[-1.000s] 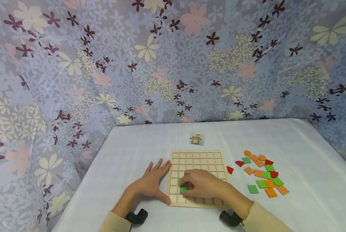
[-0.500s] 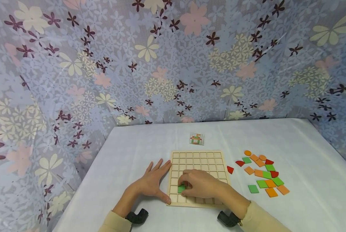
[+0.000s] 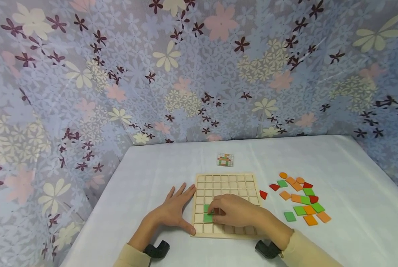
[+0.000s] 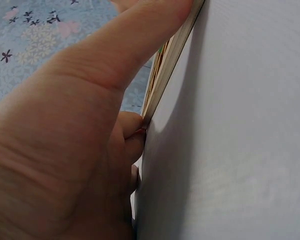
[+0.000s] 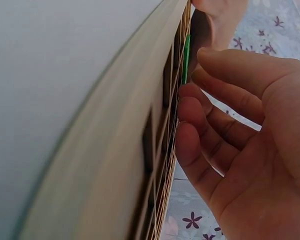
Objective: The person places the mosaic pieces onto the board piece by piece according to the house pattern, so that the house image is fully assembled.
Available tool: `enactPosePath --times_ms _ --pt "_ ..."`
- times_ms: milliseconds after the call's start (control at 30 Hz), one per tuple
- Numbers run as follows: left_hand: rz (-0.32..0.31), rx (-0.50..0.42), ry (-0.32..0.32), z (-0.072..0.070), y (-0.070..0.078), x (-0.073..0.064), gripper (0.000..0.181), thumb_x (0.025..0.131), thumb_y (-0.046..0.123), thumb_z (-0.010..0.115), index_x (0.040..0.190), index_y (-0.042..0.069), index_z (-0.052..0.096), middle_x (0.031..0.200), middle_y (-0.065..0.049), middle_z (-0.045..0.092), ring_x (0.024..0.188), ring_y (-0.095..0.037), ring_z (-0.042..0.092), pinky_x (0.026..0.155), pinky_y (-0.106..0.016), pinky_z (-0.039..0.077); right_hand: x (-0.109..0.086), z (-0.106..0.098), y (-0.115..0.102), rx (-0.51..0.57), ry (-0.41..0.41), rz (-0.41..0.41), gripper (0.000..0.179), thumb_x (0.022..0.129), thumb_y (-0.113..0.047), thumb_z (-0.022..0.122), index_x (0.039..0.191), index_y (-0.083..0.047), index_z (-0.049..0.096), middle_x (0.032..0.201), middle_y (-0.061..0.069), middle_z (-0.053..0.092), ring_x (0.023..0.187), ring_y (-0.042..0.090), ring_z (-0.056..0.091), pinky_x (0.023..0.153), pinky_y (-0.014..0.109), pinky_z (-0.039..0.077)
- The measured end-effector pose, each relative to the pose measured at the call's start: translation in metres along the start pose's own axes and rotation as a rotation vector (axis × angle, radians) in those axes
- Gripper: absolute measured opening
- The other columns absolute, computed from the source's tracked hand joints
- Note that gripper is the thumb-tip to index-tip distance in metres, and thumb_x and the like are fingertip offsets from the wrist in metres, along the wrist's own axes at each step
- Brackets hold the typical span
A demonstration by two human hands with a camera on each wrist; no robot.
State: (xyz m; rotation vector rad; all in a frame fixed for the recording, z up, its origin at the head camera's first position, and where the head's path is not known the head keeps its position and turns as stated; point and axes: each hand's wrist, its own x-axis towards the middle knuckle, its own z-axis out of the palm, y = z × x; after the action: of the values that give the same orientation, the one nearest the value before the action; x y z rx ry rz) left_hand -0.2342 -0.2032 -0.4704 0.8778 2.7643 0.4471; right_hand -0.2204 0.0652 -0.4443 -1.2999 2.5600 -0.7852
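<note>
A pale wooden grid board (image 3: 232,185) lies on the table. Two green square tiles, the upper green tile (image 3: 206,208) and the lower green tile (image 3: 208,218), sit one behind the other in cells near its left side. My right hand (image 3: 234,210) is over the board with bent fingers, its fingertips right beside these tiles. In the right wrist view, thumb and fingers stand apart with no tile between them, and a green tile (image 5: 186,57) lies on the grid. My left hand (image 3: 175,207) is spread along the board's left edge, thumb (image 4: 140,35) and fingertips touching its rim.
Loose tiles lie right of the board: orange squares (image 3: 310,220), green squares (image 3: 289,216), orange discs (image 3: 283,175) and red quarter-rounds (image 3: 263,194). A small pattern card (image 3: 225,160) lies behind the board. A floral curtain (image 3: 199,74) hangs behind the table (image 3: 152,163).
My right hand slid slightly left over the green tiles, then back right, uncovering both. The lower green tile has shifted a little left. My left hand stays put.
</note>
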Motion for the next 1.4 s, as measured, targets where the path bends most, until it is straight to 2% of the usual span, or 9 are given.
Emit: enactPosePath --times_ms 233,433,733,933,1133,1400 --pt "0.000 0.013 -0.004 -0.001 0.000 0.004 0.139 0.048 0.086 0.067 0.156 0.019 0.012 0.160 0.007 0.008 0.146 -0.022 -0.003 0.113 -0.051 -0.006 -0.007 -0.005 0.007 0.003 0.001 0.040 0.016 0.089 -0.029 0.069 0.104 -0.026 0.070 0.081 -0.021 0.054 0.070 0.003 0.052 0.065 0.022 0.045" --pt "0.011 0.000 0.004 -0.003 0.003 0.003 0.138 0.049 0.083 0.071 0.156 0.016 0.015 0.160 0.003 0.011 0.146 -0.027 -0.001 0.113 -0.053 -0.005 -0.016 -0.011 0.014 0.036 0.016 0.041 0.018 0.089 -0.026 0.070 0.106 -0.023 0.070 0.083 -0.019 0.057 0.072 0.002 0.054 0.067 0.023 0.047" --pt "0.004 0.002 -0.004 -0.001 0.001 0.004 0.140 0.047 0.085 0.069 0.156 0.018 0.013 0.160 0.006 0.008 0.146 -0.024 -0.004 0.113 -0.052 -0.006 -0.028 -0.018 0.023 0.038 0.033 0.079 0.016 0.089 -0.025 0.069 0.105 -0.023 0.070 0.083 -0.019 0.057 0.074 0.007 0.055 0.067 0.024 0.046" --pt "0.000 0.003 0.006 0.000 0.000 0.003 0.141 0.046 0.086 0.068 0.156 0.018 0.012 0.160 0.006 0.009 0.146 -0.024 -0.004 0.113 -0.052 -0.006 -0.037 -0.024 0.032 0.067 0.030 0.085 0.017 0.091 -0.023 0.068 0.108 -0.022 0.069 0.087 -0.017 0.058 0.074 0.006 0.054 0.066 0.024 0.047" --pt "0.001 -0.007 0.015 -0.001 -0.001 0.002 0.141 0.045 0.086 0.068 0.156 0.018 0.013 0.160 0.006 0.009 0.146 -0.024 -0.003 0.113 -0.052 -0.007 -0.047 -0.033 0.039 0.076 0.036 0.126 0.022 0.091 -0.025 0.068 0.113 -0.021 0.067 0.086 -0.016 0.058 0.070 0.006 0.053 0.062 0.025 0.047" --pt "-0.001 -0.012 -0.005 -0.001 -0.002 -0.001 0.140 0.046 0.085 0.069 0.156 0.018 0.013 0.160 0.006 0.009 0.146 -0.024 -0.004 0.113 -0.053 -0.007 -0.058 -0.039 0.048 0.079 0.054 0.155 0.027 0.092 -0.017 0.065 0.119 -0.016 0.065 0.086 -0.014 0.058 0.068 0.007 0.053 0.060 0.025 0.048"
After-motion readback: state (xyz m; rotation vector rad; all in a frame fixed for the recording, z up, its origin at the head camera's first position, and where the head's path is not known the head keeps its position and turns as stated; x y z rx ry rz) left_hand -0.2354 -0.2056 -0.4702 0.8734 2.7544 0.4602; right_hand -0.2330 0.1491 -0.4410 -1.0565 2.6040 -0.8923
